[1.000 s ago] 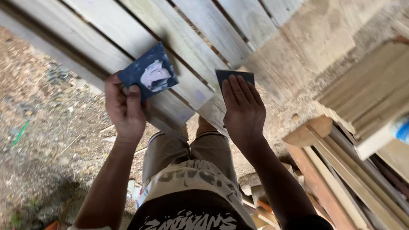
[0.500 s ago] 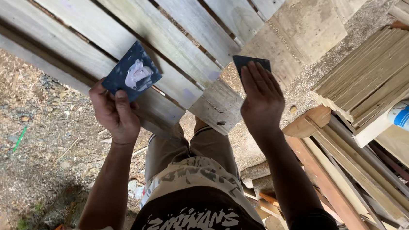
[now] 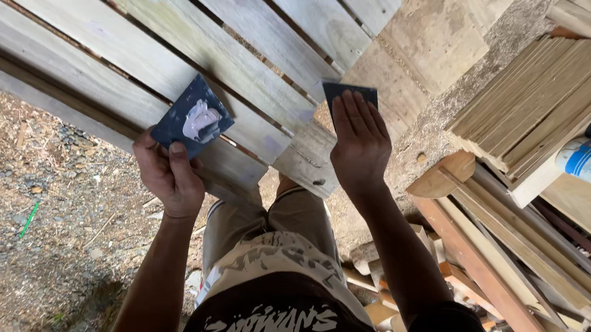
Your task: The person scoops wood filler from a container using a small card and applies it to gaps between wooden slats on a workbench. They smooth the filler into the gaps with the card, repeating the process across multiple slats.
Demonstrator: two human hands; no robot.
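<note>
The fingers of the right hand lie flat and together, pressing a small dark rectangular spreader card down onto a pale grey weathered wooden slat; it is a press from above, not a wrap-around grip. The left hand is closed on a dark blue square card carrying a dab of pale grey-white filler paste, thumb on top near its lower corner, the other fingers hidden underneath. That card is held tilted just above the nearer slat, well left of the spreader.

I judge the step in hand to be working filler into the wood: the spreader sits near the end of the slat, at the edge beside a gap. The next move seems to call for firm, even pressure with the card kept low, and a fresh scoop from the paste when it runs dry.

The slatted wooden frame is rough-sawn and greyed, with dark gaps between boards and a knot near the closest end. To the right lies a stack of tan wooden strips, some reddish, and a white cylindrical can with a blue band. Below left is gravelly dirt ground strewn with wood chips.
</note>
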